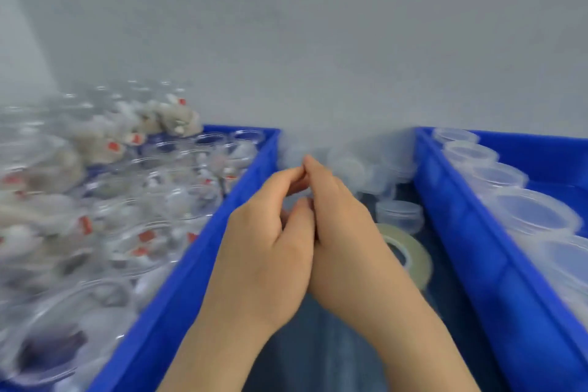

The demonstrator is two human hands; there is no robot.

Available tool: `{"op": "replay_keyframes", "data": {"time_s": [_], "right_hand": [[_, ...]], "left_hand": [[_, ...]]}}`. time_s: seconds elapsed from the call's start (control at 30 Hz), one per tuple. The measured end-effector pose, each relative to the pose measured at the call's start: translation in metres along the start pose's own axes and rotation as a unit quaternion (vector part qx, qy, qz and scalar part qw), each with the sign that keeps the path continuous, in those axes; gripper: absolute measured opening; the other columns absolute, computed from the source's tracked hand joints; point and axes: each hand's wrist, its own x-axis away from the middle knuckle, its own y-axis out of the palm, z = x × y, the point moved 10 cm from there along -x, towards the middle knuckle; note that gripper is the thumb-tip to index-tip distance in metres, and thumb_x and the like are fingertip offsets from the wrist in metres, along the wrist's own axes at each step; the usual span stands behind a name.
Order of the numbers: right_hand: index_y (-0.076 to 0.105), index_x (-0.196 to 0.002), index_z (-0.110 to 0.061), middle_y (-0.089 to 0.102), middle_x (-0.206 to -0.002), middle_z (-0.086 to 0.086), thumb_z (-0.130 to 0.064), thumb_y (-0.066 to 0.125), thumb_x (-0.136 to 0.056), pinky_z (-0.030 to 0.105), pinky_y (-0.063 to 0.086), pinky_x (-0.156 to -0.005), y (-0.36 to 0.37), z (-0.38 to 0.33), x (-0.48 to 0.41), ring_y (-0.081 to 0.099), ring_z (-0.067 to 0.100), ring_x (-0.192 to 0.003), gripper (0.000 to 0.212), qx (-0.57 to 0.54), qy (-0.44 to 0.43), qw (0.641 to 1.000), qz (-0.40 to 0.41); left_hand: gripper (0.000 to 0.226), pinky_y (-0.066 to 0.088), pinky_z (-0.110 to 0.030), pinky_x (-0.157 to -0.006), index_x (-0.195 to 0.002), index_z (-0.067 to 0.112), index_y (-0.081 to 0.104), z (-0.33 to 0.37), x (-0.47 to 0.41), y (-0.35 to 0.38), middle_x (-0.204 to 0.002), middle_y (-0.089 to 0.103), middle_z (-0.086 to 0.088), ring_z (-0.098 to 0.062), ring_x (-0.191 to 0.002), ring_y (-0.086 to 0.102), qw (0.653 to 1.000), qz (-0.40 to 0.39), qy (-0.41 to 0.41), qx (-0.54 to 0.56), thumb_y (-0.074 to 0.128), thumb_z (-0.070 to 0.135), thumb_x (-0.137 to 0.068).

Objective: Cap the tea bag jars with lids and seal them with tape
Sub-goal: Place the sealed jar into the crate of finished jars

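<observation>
Judged early | left-bin jars (152, 200) sat uncapped | lids (534, 213) right, tape (410, 251) lay unused | left hand (270, 248) and right hand (343, 232) pinched fingertips together, contents unclear

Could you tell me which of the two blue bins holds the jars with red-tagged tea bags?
The left bin: its clear jars show white tea bags with red tags; the right bin shows only translucent round tops.
</observation>
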Motion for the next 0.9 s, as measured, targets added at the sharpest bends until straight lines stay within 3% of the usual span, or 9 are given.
{"op": "replay_keyframes", "data": {"time_s": [0.1,0.23,0.37,0.5,0.53,0.6,0.67,0.77,0.9], "right_hand": [[0.043,-0.127,-0.015,0.057,-0.109,0.002,-0.015,0.047,-0.091,0.027,0.043,-0.081,0.048,-0.031,-0.023,0.053,0.019,-0.099,0.037,-0.047,-0.046,0.994,-0.092],[0.05,-0.099,-0.009,0.059,-0.099,0.006,-0.015,0.047,-0.085,0.037,0.047,-0.074,0.111,-0.022,-0.054,0.054,0.024,-0.092,0.015,0.005,-0.003,0.978,-0.207],[0.059,-0.103,-0.009,0.061,-0.107,0.007,-0.016,0.05,-0.085,0.039,0.048,-0.086,0.165,0.01,-0.07,0.05,0.029,-0.105,0.022,0.134,0.042,0.938,-0.316],[0.053,-0.083,-0.016,0.054,-0.088,0.004,-0.017,0.05,-0.085,0.04,0.039,-0.093,0.175,0.016,-0.081,0.048,0.034,-0.107,0.004,0.209,0.02,0.941,-0.266],[0.056,-0.085,-0.014,0.054,-0.089,0.005,-0.016,0.05,-0.086,0.044,0.041,-0.092,0.173,0.015,-0.082,0.049,0.035,-0.107,0.006,0.202,0.022,0.947,-0.247],[0.061,-0.093,-0.012,0.053,-0.103,0.008,-0.01,0.051,-0.087,0.051,0.045,-0.091,0.168,0.009,-0.08,0.05,0.036,-0.108,0.012,0.171,0.014,0.961,-0.218],[0.062,-0.104,-0.012,0.046,-0.128,0.011,-0.008,0.051,-0.088,0.049,0.045,-0.091,0.155,-0.002,-0.081,0.047,0.037,-0.117,0.02,0.114,-0.01,0.976,-0.184],[0.059,-0.117,-0.009,0.017,-0.156,0.014,-0.002,0.048,-0.089,0.037,0.038,-0.095,0.113,-0.019,-0.088,0.029,0.028,-0.137,0.031,0.032,-0.04,0.995,-0.086],[0.061,-0.096,-0.012,0.028,-0.149,0.021,-0.002,0.055,-0.089,0.004,0.032,-0.087,0.022,-0.03,-0.087,0.025,0.011,-0.132,0.014,-0.052,-0.09,0.991,0.085]], "left_hand": [[0.036,0.042,-0.006,-0.079,-0.114,0.036,0.062,-0.005,0.001,-0.052,-0.102,0.066,0.024,0.011,-0.097,0.056,0.993,0.044,-0.024,-0.11,0.035,0.033,-0.09],[0.033,0.042,-0.024,-0.074,-0.111,0.023,0.061,-0.006,-0.018,-0.092,-0.109,0.064,0.004,-0.015,-0.094,0.058,0.923,0.004,-0.015,-0.385,0.034,0.021,-0.091],[0.028,0.043,-0.03,-0.066,-0.116,0.009,0.058,-0.07,-0.059,-0.077,-0.11,0.062,-0.01,-0.022,-0.082,0.055,0.823,-0.202,-0.119,-0.517,0.047,0.007,-0.091],[0.023,0.035,-0.015,-0.034,-0.111,0.008,0.062,-0.121,-0.057,-0.06,-0.076,0.053,-0.003,-0.012,-0.053,0.047,0.755,-0.307,-0.168,-0.554,0.055,0.009,-0.089],[0.02,0.038,-0.013,-0.035,-0.107,0.008,0.063,-0.125,-0.059,-0.063,-0.075,0.053,-0.004,-0.013,-0.053,0.049,0.755,-0.301,-0.162,-0.559,0.056,0.01,-0.088],[0.017,0.052,-0.018,-0.066,-0.102,0.009,0.063,-0.127,-0.065,-0.067,-0.095,0.058,-0.01,-0.019,-0.078,0.058,0.761,-0.293,-0.143,-0.562,0.056,0.013,-0.087],[0.016,0.046,-0.033,-0.088,-0.101,0.017,0.058,-0.117,-0.073,-0.074,-0.12,0.049,-0.012,-0.024,-0.105,0.052,0.808,-0.259,-0.145,-0.51,0.055,0.011,-0.086],[0.039,0.04,-0.035,-0.094,-0.122,0.024,0.052,-0.073,-0.088,-0.084,-0.139,0.033,-0.01,-0.024,-0.118,0.047,0.907,-0.165,-0.101,-0.374,0.058,0.011,-0.085],[0.076,0.036,-0.036,-0.106,-0.148,0.022,0.027,0.003,-0.098,-0.084,-0.151,0.028,-0.003,-0.019,-0.131,0.04,0.978,-0.019,0.006,-0.208,0.059,0.027,-0.079]]}}
